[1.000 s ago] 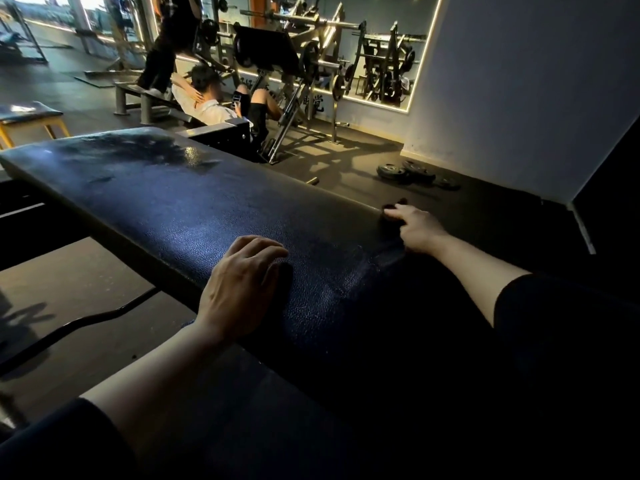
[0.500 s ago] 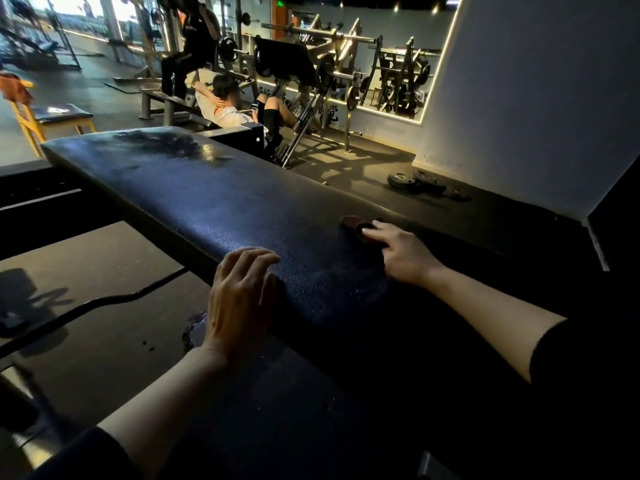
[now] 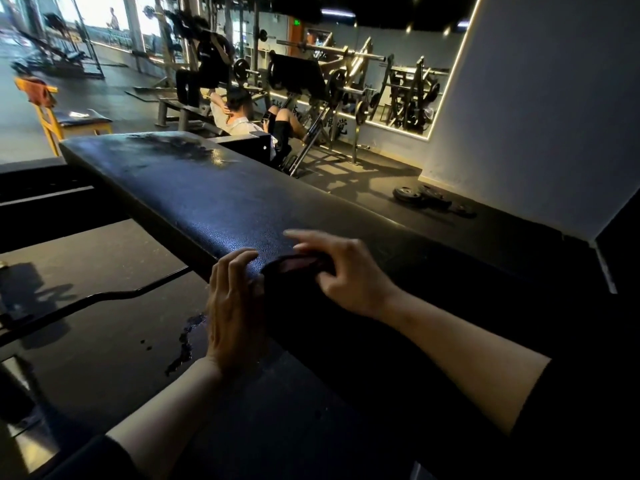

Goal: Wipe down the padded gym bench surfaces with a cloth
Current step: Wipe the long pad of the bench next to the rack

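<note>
- head view shows the wiping step under way: the right hand presses a dark cloth onto the near part of the padded surface, close to its left edge.
- the right hand's fingers curl over the cloth and hold it down; some fingertips are blurred, so their exact lie is hard to tell.
- the left hand rests on the left edge of the pad just beside the cloth, fingers fairly straight and draped over the rim, gripping nothing; it seems to steady the person.
- the cloth is bunched, dark with a reddish patch, and sits between the two hands.
- the pad is long, black and pebbled, running away toward the far left; a shiny, smeared patch shows at its far end, likely wet.
- next move, as i judge it: slide the cloth along the pad with even pressure, keeping it flat enough to cover the width and sides.
- the far stretch looks not yet dried or finished.
- wet spots lie on the floor below the left edge.
</note>
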